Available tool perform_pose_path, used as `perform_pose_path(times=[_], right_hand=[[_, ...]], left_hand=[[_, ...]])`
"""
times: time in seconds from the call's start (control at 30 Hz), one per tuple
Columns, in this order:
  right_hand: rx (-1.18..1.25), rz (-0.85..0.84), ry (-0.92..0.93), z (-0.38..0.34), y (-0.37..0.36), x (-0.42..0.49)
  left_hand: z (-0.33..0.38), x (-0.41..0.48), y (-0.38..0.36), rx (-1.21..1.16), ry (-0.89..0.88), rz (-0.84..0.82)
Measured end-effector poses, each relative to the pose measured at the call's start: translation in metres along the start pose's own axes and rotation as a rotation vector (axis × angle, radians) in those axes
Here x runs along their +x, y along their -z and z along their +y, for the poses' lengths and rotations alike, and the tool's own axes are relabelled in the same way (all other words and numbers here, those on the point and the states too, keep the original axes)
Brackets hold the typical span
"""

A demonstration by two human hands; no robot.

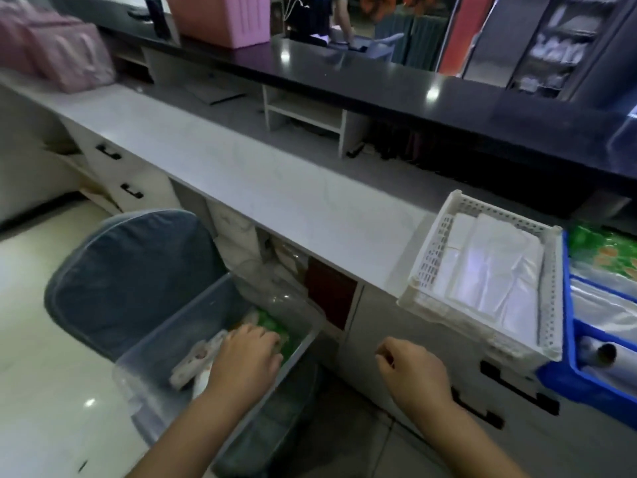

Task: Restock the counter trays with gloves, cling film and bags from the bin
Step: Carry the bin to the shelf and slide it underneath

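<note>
A clear plastic bin (162,343) stands on the floor below the counter, with white packets (196,360) and green packets (275,326) inside. My left hand (246,353) reaches down into it, fingers curled over the packets; whether it grips one I cannot tell. My right hand (412,369) hovers to the right of the bin in front of the cabinet, fingers loosely curled, holding nothing. On the counter at the right sits a white perforated tray (427,267) with folded clear bags (489,270). Beside it a blue tray (582,377) holds cling film rolls (599,312).
A grey chair (127,270) stands just left of the bin. The grey counter top (262,181) runs from back left to right, under a raised black ledge (379,77) carrying a pink basket (220,19). Drawers with black handles (510,384) lie below the trays.
</note>
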State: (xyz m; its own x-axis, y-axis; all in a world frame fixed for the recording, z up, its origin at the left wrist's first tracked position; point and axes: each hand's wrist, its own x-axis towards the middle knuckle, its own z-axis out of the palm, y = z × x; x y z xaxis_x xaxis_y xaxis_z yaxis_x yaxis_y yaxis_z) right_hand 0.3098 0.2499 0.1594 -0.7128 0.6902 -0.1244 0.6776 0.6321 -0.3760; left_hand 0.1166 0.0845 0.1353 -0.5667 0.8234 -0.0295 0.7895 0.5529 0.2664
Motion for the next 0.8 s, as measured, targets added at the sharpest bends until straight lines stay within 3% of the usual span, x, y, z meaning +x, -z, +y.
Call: perform_pose_path(times=[0.3,0.63,0.8], right_hand=[[-0.045,-0.143,-0.077,-0.106,-0.097,0.057],[-0.039,-0.344,-0.611,-0.168,-0.237,0.097],[0.164,-0.259,-0.885,-0.177,-0.282,0.095]], left_hand=[[-0.164,0.015,-0.012,-0.067,0.163,-0.111],[-0.334,0.113,-0.059,-0.089,0.085,-0.354],[-0.356,0.138,-0.087,-0.129,0.156,-0.478]])
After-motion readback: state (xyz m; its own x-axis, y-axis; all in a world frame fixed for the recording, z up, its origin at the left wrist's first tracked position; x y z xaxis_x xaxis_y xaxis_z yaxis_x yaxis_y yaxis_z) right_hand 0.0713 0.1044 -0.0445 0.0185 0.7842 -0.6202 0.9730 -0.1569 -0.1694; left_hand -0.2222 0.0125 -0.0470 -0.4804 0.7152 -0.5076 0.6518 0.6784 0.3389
